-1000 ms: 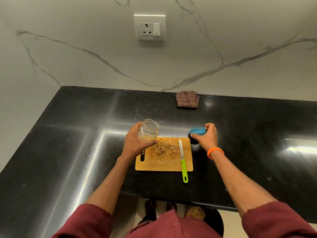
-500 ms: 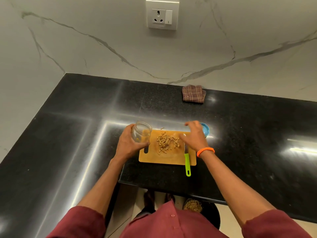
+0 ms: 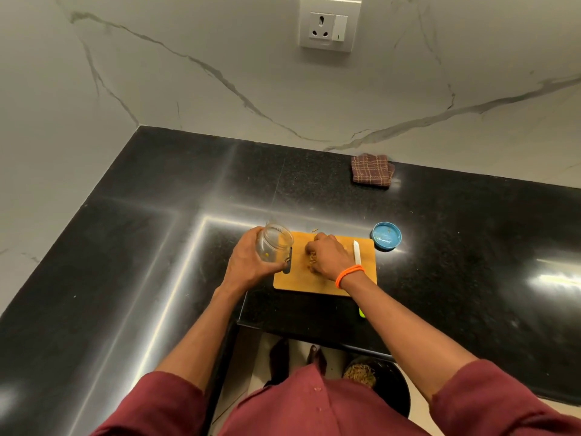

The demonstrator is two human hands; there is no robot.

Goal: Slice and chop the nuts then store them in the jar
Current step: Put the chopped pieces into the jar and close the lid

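Right hand (image 3: 328,258) curls over my chopped brown nuts (image 3: 312,258) mid rectangular wooden cutting board (image 3: 323,283); left hand (image 3: 251,264) grips clear glass jar (image 3: 274,242) at the board's left edge, mouth tilted toward them.

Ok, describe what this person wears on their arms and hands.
Both forearms are bare, with maroon sleeves pushed up past the elbows. The right wrist carries an orange band. The left hand and the right hand are bare, with no gloves or rings visible.
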